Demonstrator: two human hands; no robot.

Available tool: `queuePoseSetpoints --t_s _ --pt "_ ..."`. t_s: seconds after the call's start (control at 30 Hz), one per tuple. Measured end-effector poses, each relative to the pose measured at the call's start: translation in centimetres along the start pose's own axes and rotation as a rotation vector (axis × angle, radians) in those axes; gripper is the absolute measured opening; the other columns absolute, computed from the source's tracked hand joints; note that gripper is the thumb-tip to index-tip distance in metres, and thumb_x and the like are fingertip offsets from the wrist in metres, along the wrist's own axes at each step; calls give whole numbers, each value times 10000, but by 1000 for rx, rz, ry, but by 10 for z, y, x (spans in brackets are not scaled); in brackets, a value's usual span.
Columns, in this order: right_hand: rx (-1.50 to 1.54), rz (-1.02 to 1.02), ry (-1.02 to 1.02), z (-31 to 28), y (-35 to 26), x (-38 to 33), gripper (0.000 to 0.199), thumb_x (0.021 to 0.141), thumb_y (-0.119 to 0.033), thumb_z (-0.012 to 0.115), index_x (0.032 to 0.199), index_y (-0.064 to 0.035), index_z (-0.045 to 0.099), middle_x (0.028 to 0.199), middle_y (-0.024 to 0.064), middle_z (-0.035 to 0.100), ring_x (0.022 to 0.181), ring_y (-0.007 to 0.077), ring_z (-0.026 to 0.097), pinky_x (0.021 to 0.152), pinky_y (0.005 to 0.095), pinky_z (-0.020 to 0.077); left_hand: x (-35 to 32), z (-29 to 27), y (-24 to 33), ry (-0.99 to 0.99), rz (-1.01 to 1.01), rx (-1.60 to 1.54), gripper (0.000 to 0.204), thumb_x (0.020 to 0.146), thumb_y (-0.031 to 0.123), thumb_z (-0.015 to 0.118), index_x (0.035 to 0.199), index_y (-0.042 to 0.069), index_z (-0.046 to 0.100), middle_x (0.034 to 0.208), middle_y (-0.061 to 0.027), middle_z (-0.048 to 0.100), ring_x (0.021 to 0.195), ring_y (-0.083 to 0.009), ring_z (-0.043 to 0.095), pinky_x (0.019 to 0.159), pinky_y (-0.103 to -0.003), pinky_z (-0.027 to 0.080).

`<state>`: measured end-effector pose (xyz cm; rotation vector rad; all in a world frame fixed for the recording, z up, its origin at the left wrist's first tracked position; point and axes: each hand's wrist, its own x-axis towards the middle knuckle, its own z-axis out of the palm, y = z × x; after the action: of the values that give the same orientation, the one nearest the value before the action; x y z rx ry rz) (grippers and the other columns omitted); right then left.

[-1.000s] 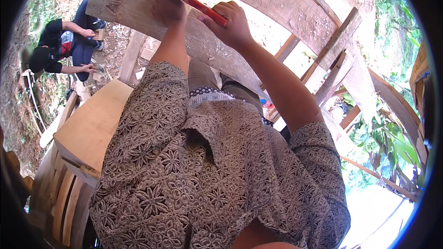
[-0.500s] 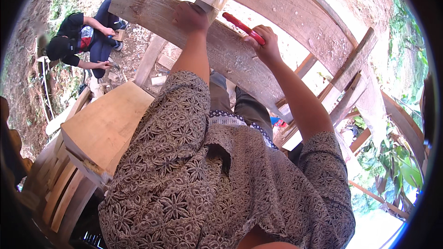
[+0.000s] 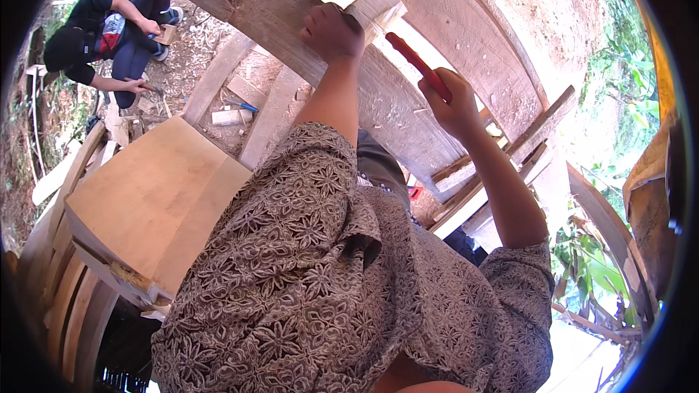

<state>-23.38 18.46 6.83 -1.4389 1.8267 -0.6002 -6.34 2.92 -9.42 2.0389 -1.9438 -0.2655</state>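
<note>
Both my arms reach forward over a long wooden plank (image 3: 277, 22). My left hand (image 3: 333, 35) is closed at the side of a pale wooden block (image 3: 376, 6) on the plank's far edge. Something dark shows between this hand and the block, too small to name. My right hand (image 3: 451, 105) is wrapped round the red handle of a tool (image 3: 416, 64). That handle slants up toward the block, with its far end a little short of it. Glare blurs the tool's working end, so I cannot tell its kind.
A smooth wooden slab (image 3: 156, 189) stands at the left. Beyond it another person (image 3: 109, 44) sits on the ground with a small wooden piece and a tool in hand. A blue-handled tool (image 3: 242, 105) lies among offcuts. A wide board (image 3: 466, 44) runs behind the plank.
The view has shifted, so the seated person sits farther left and the blue-handled tool shows. My left hand keeps to the block; my right still holds the red-handled tool beside it.
</note>
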Motion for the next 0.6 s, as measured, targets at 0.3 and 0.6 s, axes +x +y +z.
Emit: queuePoseSetpoints --t_s 0.3,0.6 --pt "15 207 -110 -80 -106 -26 160 1002 -179 662 957 -28 634 704 36 543 651 126 493 620 316 410 -8 -12 13 -45 12 -44 258 950 298 541 1036 76 643 1140 -131 610 1102 -316 558 939 -507 387" --pt "-42 188 20 -35 -118 27 329 961 -210 721 714 -31 599 588 21 496 555 111 445 523 321 369 -12 -25 9 -121 22 -94 260 930 322 577 1039 89 617 1153 -119 573 1093 -311 542 934 -500 376"
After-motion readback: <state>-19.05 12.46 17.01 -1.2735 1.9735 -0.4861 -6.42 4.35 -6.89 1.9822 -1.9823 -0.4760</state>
